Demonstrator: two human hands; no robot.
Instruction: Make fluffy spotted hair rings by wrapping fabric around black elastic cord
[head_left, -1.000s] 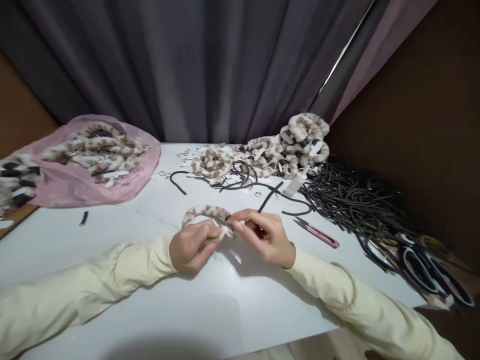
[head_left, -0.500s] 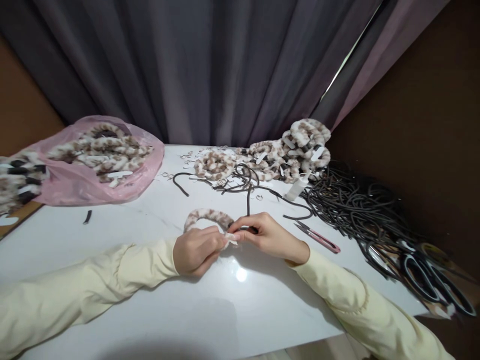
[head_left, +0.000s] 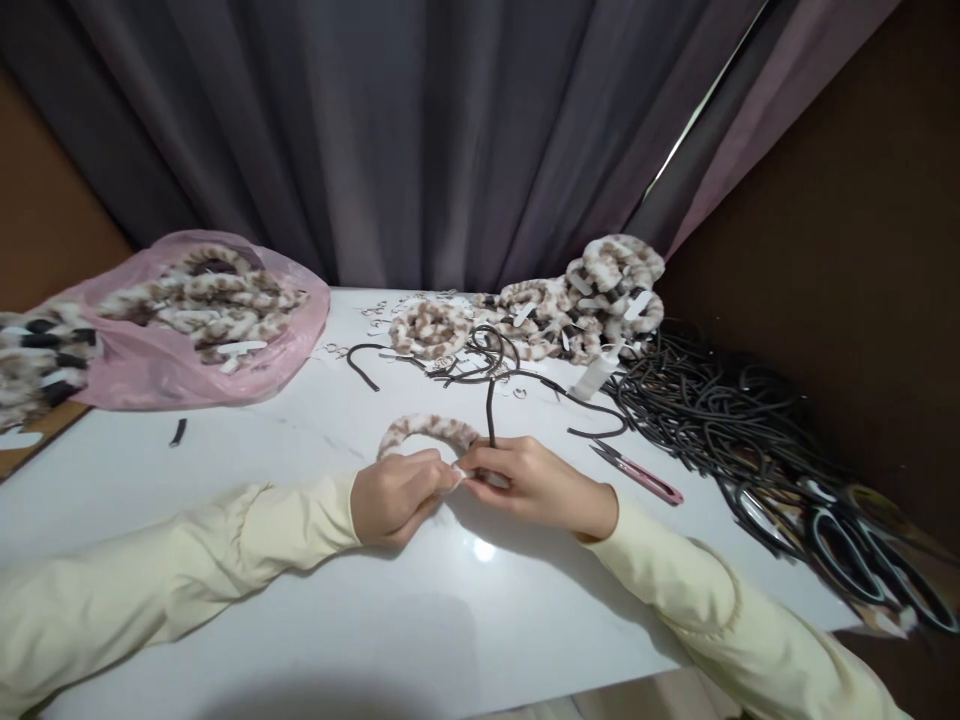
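A fluffy white-and-brown spotted tube point(head_left: 427, 428) curves in a loop above the white table, its ends running into my two hands. My left hand point(head_left: 397, 495) is closed on one end, where a bit of white shows at the fingertips. Thumb and fingers of my right hand point(head_left: 529, 480) pinch the tube close beside it, almost touching the left. A black cord point(head_left: 491, 412) rises from behind the right fingers toward the cords at the back. Exactly how the ends meet is hidden by my fingers.
A pink plastic bag point(head_left: 292, 365) with fluffy pieces lies left. Behind are a fluffy pile point(head_left: 615, 275), a white bottle point(head_left: 596, 375) and small metal rings. To the right lie pink-handled snips point(head_left: 645, 478), a heap of black cords point(head_left: 720, 410) and large scissors point(head_left: 847, 555).
My right fingers have closed in on the tube's end beside my left hand, and the white bit is less visible. The loop has shifted slightly right.
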